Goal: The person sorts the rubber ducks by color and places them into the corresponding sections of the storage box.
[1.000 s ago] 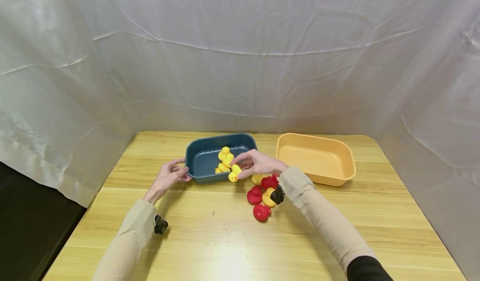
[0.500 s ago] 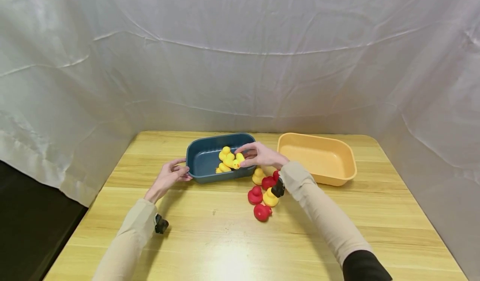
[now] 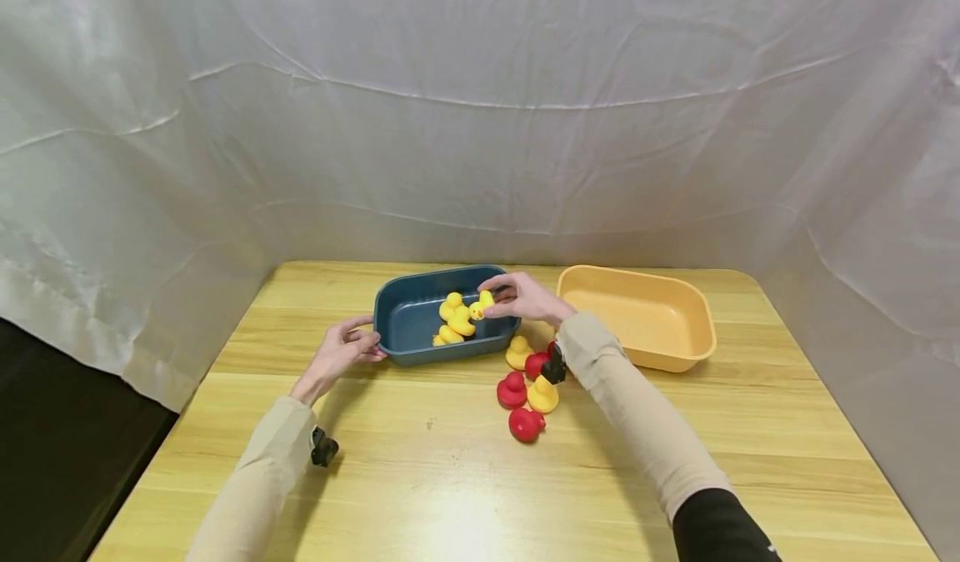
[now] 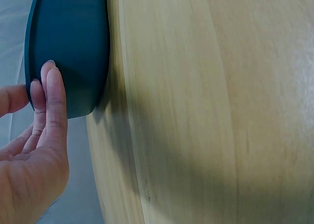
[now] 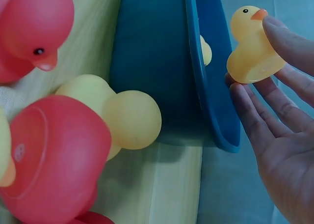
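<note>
In the head view, my left hand (image 3: 336, 359) holds the left end of a dark blue plastic bin (image 3: 412, 357). The left wrist view shows the thumb at its rim and the fingers (image 4: 56, 98) against the outer wall. My right hand (image 3: 527, 299) pinches a yellow rubber duck (image 5: 250, 52) between thumb and fingertips, over the bin's right end. Other yellow rubber ducks (image 3: 453, 312) lie inside the bin, near its middle. On the table by the bin's front right corner are red rubber ducks (image 3: 512, 390) and yellow ones (image 3: 543, 394).
An orange-yellow bin (image 3: 637, 312) stands to the right of the blue one, with the right forearm passing in front of it. Both bins rest near the far edge of the wooden table (image 3: 420, 479). Pale grey sheeting (image 3: 480, 128) rises behind and at the sides.
My right hand has carried the yellow duck from the bin's front rim backward and slightly right, over the inside. My left hand stays at the bin's left end.
</note>
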Tool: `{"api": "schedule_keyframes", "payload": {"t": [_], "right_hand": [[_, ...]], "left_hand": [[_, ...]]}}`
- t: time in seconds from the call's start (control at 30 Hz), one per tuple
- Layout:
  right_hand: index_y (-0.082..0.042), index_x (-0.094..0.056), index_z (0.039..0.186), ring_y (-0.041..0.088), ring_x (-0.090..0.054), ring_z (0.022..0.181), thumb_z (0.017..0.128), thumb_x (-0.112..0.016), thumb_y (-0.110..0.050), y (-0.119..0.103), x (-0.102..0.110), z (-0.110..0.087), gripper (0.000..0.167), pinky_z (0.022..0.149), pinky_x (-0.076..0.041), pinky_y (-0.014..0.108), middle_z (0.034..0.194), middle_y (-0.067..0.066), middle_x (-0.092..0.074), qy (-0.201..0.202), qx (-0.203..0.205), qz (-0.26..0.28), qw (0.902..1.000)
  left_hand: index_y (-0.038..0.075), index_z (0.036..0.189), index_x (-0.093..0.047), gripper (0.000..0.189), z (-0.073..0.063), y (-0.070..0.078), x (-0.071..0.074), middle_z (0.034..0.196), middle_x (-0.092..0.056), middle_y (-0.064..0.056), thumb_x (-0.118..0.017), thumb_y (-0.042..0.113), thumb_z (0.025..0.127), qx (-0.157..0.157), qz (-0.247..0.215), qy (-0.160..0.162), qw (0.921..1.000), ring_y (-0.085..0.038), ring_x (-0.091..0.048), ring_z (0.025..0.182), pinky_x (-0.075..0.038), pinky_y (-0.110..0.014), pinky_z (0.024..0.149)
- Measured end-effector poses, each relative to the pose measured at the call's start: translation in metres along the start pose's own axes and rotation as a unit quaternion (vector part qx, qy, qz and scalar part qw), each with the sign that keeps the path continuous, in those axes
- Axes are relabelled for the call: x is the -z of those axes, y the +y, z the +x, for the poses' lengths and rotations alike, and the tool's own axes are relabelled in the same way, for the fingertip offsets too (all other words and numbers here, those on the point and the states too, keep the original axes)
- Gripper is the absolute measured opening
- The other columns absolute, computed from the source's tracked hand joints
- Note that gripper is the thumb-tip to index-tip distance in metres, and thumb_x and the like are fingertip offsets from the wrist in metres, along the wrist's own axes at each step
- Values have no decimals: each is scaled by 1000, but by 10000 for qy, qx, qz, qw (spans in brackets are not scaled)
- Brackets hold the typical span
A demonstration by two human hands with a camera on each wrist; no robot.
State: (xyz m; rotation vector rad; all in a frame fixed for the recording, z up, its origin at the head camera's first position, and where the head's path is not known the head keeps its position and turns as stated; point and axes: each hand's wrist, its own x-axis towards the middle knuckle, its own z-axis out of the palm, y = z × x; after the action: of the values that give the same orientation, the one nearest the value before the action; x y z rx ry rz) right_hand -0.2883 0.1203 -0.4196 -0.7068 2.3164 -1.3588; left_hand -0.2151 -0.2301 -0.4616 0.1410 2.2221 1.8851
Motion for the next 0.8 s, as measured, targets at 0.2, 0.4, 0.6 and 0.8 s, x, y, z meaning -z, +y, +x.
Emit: {"api": "schedule_keyframes", "payload": {"t": [0.2,0.4,0.6,0.8], "right_hand": [[10,-54,137,39,-64,115,93,-70,-3,2,2,7,49,99,-59,36,134,26,-60,114,-93,64,9999],[7,-54,138,37,-64,118,93,-71,-6,4,5,11,50,100,-58,40,134,24,-59,196,-256,-89,9994],[7,-53,139,37,-64,117,93,-71,-7,5,8,15,51,102,-57,43,136,24,-58,221,-370,-82,9990],[6,-54,139,37,-64,116,93,-71,-9,4,9,17,51,105,-56,46,135,23,-59,231,-430,-101,9988]], "left_hand": [[-15,149,-31,56,0,0,0,84,-69,-1,-55,3,101,4,26,-1,10000,-12,-73,77,-65,-31,82],[-15,149,-31,56,-1,0,0,86,-70,-2,-55,3,101,12,48,-11,10000,-12,-73,77,-65,-32,82],[-15,149,-31,56,0,0,-1,86,-69,-2,-55,3,101,14,24,-34,10000,-11,-73,77,-65,-33,82],[-15,149,-31,56,0,-1,0,84,-69,-1,-55,3,101,-3,5,-40,10000,-11,-73,77,-65,-33,82]]}}
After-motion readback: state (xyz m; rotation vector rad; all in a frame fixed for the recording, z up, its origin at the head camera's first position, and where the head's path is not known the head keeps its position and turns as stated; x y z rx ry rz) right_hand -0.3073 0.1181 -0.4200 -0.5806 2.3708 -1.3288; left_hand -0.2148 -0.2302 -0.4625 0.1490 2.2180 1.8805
